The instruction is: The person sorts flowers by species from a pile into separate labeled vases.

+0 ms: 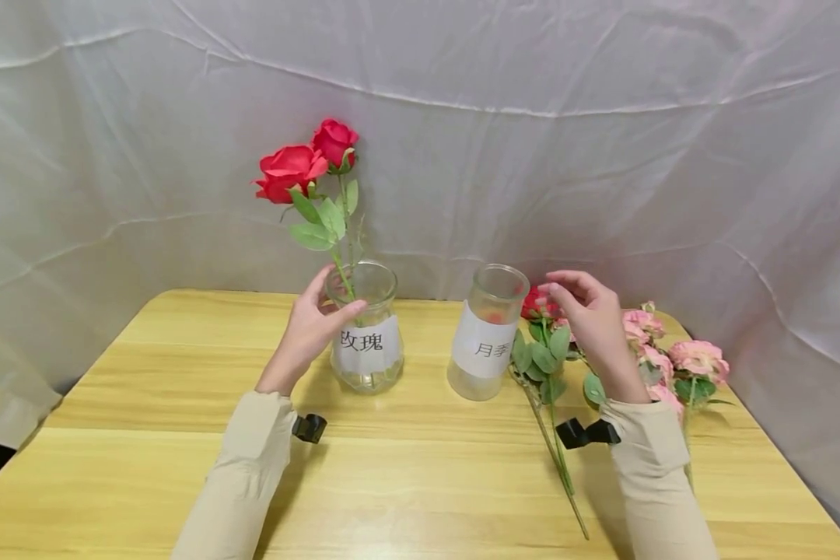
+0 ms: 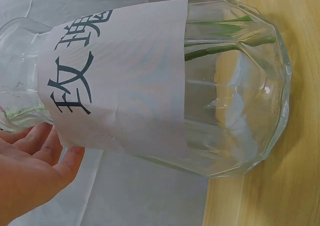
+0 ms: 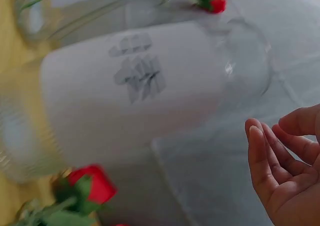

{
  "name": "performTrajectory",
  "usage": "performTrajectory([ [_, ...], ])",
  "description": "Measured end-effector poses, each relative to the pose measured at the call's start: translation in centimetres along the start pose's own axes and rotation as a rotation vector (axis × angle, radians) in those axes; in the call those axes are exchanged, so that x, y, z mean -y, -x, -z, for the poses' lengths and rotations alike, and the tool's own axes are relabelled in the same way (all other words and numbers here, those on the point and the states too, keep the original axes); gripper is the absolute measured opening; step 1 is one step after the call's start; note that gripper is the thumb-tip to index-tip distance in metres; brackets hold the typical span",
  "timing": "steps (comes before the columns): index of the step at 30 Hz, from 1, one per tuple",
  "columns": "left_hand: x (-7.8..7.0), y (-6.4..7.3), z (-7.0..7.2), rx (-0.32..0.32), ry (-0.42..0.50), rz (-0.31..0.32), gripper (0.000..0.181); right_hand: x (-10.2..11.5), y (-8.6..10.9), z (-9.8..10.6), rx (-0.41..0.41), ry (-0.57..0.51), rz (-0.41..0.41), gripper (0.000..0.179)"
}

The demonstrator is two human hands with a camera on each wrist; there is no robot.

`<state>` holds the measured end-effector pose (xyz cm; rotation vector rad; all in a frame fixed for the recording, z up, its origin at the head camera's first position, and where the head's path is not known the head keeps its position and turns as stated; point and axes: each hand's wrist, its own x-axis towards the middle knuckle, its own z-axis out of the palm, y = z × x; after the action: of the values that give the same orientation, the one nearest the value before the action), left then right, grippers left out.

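On the left, a glass vase (image 1: 369,346) with a white paper label carries two red roses (image 1: 290,173), their stems standing in it and leaning left. My left hand (image 1: 306,327) holds this vase at its neck, thumb across the front and fingers round the left side. In the left wrist view, those fingers (image 2: 37,146) lie against the neck beside the label. My right hand (image 1: 591,311) is raised just right of a second labelled glass vase (image 1: 486,338), fingers loosely bent and nothing in them. Beneath it, red roses (image 1: 535,305) lie on the table.
Several pink flowers (image 1: 700,359) lie on the wooden table (image 1: 406,474) at the right, partly behind my right forearm. Green stems (image 1: 556,451) stretch toward the front edge. A grey cloth (image 1: 448,171) hangs behind the table.
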<state>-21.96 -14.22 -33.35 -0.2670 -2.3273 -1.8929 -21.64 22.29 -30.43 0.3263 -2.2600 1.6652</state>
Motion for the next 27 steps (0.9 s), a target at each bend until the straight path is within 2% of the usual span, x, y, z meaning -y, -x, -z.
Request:
performTrajectory([
  [6,0.0,-0.1,-0.2,0.008,-0.002,0.001,0.087,-2.8,0.6,0.3,0.099,0.039,-0.069,0.031],
  [14,0.0,-0.1,-0.4,0.017,0.004,0.011,0.089,-4.5,1.6,0.5,0.228,0.184,-0.093,0.026],
  [22,-0.1,0.0,-0.4,0.02,-0.001,0.02,0.088,-6.4,2.0,0.5,0.272,0.248,-0.108,0.026],
  [27,0.1,0.0,0.0,0.014,-0.004,0.014,0.087,-7.2,2.1,0.4,0.281,0.246,-0.163,0.028],
])
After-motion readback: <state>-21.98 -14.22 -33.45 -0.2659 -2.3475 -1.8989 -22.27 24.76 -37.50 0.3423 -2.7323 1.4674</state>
